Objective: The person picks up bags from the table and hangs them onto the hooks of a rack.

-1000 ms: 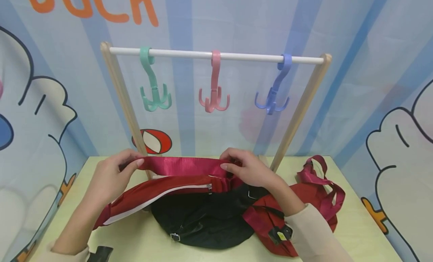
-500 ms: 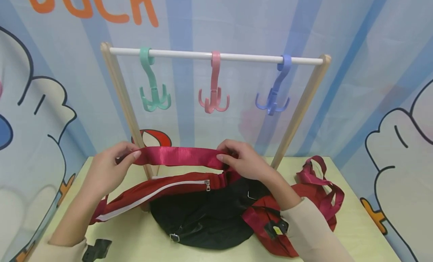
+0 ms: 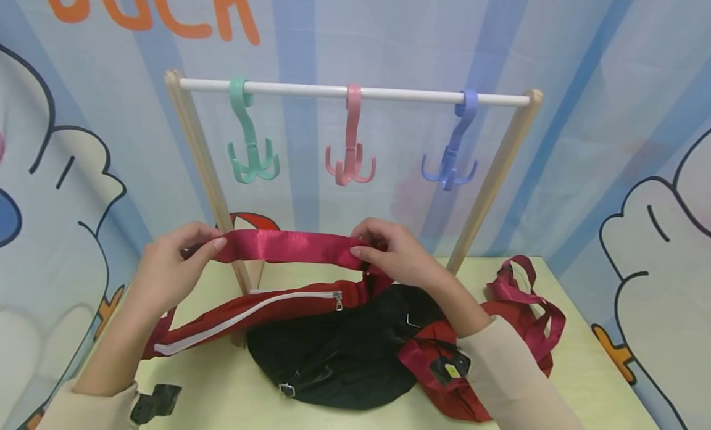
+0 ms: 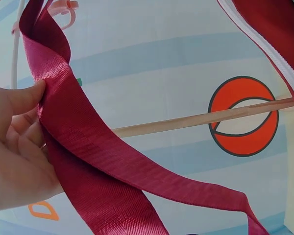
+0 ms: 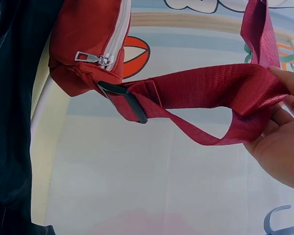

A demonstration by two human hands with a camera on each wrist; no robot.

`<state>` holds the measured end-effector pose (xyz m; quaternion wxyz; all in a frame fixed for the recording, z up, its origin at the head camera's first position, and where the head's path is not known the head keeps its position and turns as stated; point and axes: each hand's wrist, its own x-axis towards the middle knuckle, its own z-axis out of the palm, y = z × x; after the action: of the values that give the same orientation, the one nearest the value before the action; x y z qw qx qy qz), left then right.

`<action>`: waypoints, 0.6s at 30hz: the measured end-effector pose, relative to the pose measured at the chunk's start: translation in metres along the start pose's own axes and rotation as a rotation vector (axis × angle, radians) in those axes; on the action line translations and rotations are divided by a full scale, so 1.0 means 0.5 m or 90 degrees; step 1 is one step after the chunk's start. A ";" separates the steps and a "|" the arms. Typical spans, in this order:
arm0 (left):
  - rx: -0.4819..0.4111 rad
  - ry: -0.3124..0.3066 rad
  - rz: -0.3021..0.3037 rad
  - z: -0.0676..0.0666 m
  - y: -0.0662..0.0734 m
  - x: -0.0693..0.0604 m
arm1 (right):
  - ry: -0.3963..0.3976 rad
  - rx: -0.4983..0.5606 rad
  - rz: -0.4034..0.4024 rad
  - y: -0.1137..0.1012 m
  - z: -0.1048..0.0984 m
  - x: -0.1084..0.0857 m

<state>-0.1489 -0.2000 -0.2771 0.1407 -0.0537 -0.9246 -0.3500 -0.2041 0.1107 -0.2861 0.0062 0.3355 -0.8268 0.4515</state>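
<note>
A red waist bag with a white zipper hangs tilted below its crimson strap. My left hand pinches the strap's left part between thumb and fingers. At the other end my right hand pinches it too, so the strap stretches between them. In the right wrist view a dark buckle joins the strap to the bag beside the zipper pull. The left wrist view shows the strap doubled at my fingers. Behind and below lies a black bag on the table.
A second red bag with a crimson strap lies on the table at right. Over the back, a white rail on wooden posts carries a green hook, a pink hook and a blue hook.
Both hands have risen with the strap, drifting slightly left. The red waist bag has lifted a little and now hangs farther below the strap. The other bags have stayed put.
</note>
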 end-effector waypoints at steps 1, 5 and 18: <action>-0.003 0.001 0.002 -0.001 -0.001 0.002 | 0.000 0.007 -0.001 0.000 -0.001 0.002; -0.007 0.015 0.008 -0.002 -0.009 0.008 | -0.003 0.029 0.001 0.000 -0.005 0.006; -0.014 0.046 0.056 -0.013 -0.007 0.017 | -0.006 0.024 0.005 -0.011 -0.014 0.014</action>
<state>-0.1562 -0.2069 -0.2723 0.1887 -0.0829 -0.9118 -0.3552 -0.2084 0.1103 -0.2755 -0.0058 0.3342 -0.8195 0.4655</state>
